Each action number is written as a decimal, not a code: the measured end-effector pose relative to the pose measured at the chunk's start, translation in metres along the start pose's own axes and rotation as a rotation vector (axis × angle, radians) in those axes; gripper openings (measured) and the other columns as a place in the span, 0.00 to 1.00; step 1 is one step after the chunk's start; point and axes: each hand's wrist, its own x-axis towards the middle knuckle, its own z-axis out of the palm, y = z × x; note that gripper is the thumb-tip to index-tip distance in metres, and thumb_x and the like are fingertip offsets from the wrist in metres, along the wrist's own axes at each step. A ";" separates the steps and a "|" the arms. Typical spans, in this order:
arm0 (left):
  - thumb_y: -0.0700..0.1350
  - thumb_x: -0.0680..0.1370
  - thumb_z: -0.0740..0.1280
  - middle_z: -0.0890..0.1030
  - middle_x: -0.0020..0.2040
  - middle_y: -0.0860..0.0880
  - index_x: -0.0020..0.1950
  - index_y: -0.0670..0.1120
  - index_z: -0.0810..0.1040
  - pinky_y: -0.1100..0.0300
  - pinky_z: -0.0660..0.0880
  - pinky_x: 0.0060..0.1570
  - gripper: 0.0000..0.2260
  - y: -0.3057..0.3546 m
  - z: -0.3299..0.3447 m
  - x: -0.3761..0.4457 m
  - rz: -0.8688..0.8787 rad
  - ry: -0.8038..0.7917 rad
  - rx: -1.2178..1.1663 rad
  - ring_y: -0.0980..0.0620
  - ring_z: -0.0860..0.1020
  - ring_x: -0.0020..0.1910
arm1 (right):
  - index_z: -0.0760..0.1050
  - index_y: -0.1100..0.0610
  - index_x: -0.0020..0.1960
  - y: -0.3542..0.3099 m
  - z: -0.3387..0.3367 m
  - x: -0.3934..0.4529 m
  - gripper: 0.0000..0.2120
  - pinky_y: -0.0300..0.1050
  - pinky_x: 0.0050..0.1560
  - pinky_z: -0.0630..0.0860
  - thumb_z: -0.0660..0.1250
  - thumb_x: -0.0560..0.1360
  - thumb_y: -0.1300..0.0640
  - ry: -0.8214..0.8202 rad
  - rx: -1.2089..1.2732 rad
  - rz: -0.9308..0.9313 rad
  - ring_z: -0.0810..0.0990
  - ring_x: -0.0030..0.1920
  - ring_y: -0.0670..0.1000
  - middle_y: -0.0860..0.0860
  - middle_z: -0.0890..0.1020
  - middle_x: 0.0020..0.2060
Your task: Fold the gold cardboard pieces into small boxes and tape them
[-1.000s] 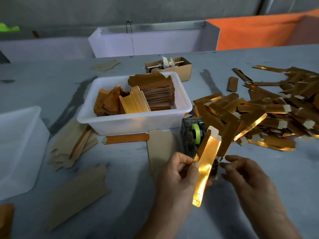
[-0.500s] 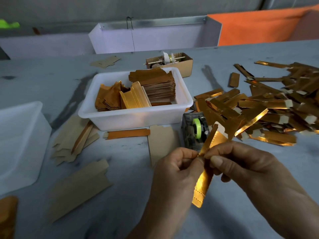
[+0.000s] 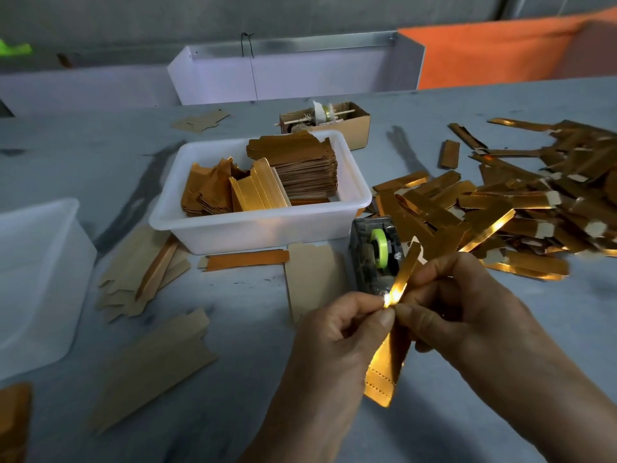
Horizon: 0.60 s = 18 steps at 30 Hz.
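Pinching a long shiny gold cardboard strip mid-length, left hand and right hand both grasp it. Grey tape dispenser with green roll sits just behind on the grey counter.

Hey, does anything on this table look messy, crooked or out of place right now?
Mostly loose stock: brown cardboard blanks lie scattered at odd angles outside the white bin, and the folded gold pieces form a jumbled heap on the right, not a stack. Nothing looks damaged.
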 end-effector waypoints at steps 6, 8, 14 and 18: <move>0.60 0.69 0.63 0.81 0.34 0.53 0.45 0.51 0.82 0.69 0.74 0.34 0.16 0.003 0.001 -0.001 0.020 -0.010 0.027 0.58 0.79 0.34 | 0.67 0.46 0.46 -0.003 0.003 0.001 0.13 0.30 0.30 0.73 0.70 0.70 0.56 0.017 -0.112 0.006 0.80 0.35 0.40 0.47 0.81 0.33; 0.56 0.74 0.65 0.81 0.34 0.52 0.43 0.50 0.81 0.67 0.74 0.33 0.12 0.003 0.004 0.000 -0.001 0.071 0.034 0.56 0.79 0.34 | 0.66 0.46 0.45 -0.006 0.005 0.000 0.13 0.28 0.29 0.72 0.71 0.70 0.55 0.017 -0.142 0.004 0.79 0.34 0.39 0.46 0.80 0.34; 0.53 0.73 0.64 0.80 0.33 0.61 0.36 0.55 0.79 0.74 0.71 0.32 0.08 -0.001 0.019 -0.007 0.223 0.297 0.200 0.63 0.78 0.36 | 0.64 0.44 0.43 -0.010 0.004 -0.005 0.16 0.24 0.35 0.73 0.72 0.66 0.49 0.083 -0.310 -0.093 0.78 0.34 0.37 0.43 0.79 0.33; 0.53 0.71 0.65 0.79 0.34 0.61 0.38 0.55 0.79 0.73 0.71 0.32 0.06 0.000 0.017 -0.008 0.307 0.437 0.220 0.63 0.78 0.37 | 0.62 0.45 0.41 -0.006 0.001 -0.004 0.17 0.32 0.25 0.71 0.67 0.62 0.40 0.138 -0.512 -0.140 0.75 0.27 0.39 0.42 0.74 0.27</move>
